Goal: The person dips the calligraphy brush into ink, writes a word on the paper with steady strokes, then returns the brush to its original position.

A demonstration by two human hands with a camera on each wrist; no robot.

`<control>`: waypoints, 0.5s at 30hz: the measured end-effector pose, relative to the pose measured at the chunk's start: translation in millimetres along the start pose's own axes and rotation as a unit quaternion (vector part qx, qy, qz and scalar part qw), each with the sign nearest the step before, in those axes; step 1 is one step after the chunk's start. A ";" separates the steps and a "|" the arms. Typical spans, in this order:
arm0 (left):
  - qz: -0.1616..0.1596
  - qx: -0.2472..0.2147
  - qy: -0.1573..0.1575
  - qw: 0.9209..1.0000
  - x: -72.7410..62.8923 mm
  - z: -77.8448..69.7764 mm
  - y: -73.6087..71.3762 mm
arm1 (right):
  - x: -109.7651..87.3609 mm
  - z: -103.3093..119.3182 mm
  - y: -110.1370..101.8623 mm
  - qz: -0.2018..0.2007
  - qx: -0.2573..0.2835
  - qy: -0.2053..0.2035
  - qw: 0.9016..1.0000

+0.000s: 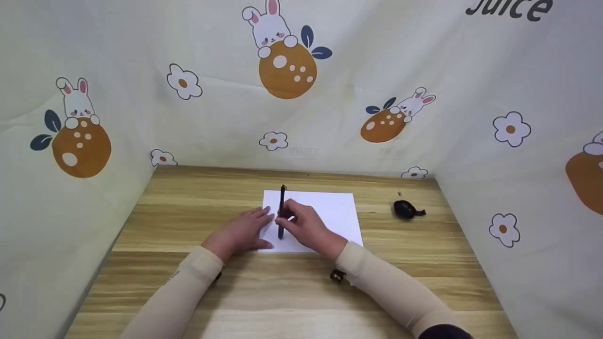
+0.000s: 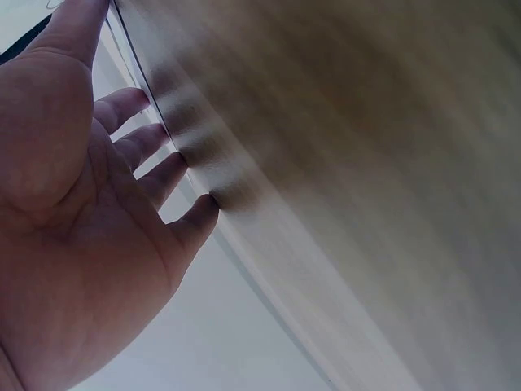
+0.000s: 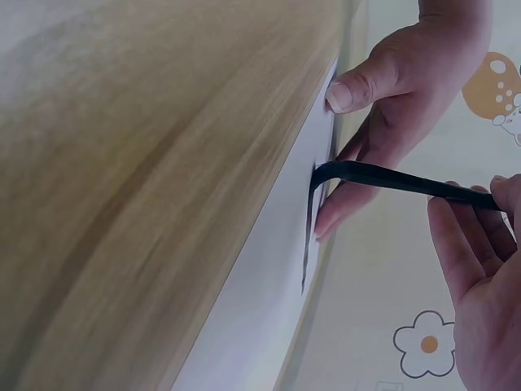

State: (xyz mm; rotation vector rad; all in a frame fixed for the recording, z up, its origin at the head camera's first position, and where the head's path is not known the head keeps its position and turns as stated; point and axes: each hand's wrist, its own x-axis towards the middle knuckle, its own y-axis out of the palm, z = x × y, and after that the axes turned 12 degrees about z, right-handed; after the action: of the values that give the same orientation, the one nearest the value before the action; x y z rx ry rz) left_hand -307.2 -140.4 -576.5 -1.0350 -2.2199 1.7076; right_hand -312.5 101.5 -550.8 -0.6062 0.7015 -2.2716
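A sheet of white paper (image 1: pixel 334 216) lies on the wooden table. My right hand (image 1: pixel 308 228) pinches a slim black brush (image 1: pixel 282 202) with a small loop at its top, held nearly upright. In the right wrist view the dark tip of the brush (image 3: pixel 391 177) meets the paper and bends there; a thin dark line runs from it, and I cannot tell whether that is ink or shadow. My left hand (image 1: pixel 240 230) rests at the paper's left edge with its fingers spread and fairly straight. The left wrist view shows the fingertips (image 2: pixel 203 210) against the flat surface.
A black rounded dish-like object (image 1: pixel 405 209) with a short handle lies right of the paper, a tiny dark speck behind it. Pale cloth walls (image 1: pixel 216 122) printed with rabbits, oranges and flowers enclose the table (image 1: pixel 282 287) at the back and both sides.
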 end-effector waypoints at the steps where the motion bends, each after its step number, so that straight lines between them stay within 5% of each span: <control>1: 0.003 -0.001 -0.003 1.000 -0.1 -0.1 0.1 | -0.2 0.3 0.1 0.001 0.004 -0.001 1.000; 15: 0.006 -0.001 -0.009 1.000 -1.9 -2.4 -1.2 | -3.5 7.3 -6.7 -0.017 0.028 -0.011 0.999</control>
State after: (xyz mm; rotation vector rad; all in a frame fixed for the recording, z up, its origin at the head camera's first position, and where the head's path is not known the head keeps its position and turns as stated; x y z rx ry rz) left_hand -305.1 -139.8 -574.1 -1.0404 -2.2308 1.7266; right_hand -309.0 105.9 -542.0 -0.6203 0.6181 -2.3048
